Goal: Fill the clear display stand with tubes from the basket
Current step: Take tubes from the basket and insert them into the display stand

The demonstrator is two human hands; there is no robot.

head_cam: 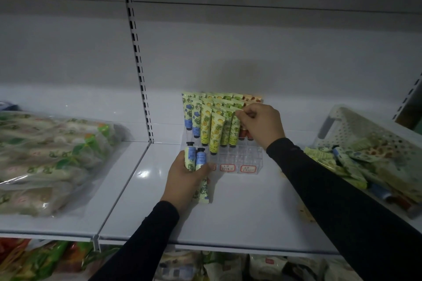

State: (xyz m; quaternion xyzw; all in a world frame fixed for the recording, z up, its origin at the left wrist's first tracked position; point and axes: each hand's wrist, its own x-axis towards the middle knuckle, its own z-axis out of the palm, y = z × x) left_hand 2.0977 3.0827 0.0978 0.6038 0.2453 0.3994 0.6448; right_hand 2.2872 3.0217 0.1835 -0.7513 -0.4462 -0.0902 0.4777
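A clear display stand (pixel 237 155) sits on the white shelf, its stepped rows holding several blue, yellow, green and red patterned tubes cap-down. My right hand (pixel 260 124) pinches the crimped top of a green tube (pixel 234 129) standing in the stand. My left hand (pixel 185 178) grips two blue-patterned tubes (pixel 196 159) caps-up just in front of the stand's left corner. The white perforated basket (pixel 356 128) at the right is tilted and holds several more tubes (pixel 347 162).
A large clear bag of packaged goods (pixel 45 159) lies on the left shelf section. A slotted upright (pixel 139 68) divides the shelf back. Bare shelf surface (pixel 239 207) lies in front of the stand. Packaged goods fill the shelf below (pixel 217 267).
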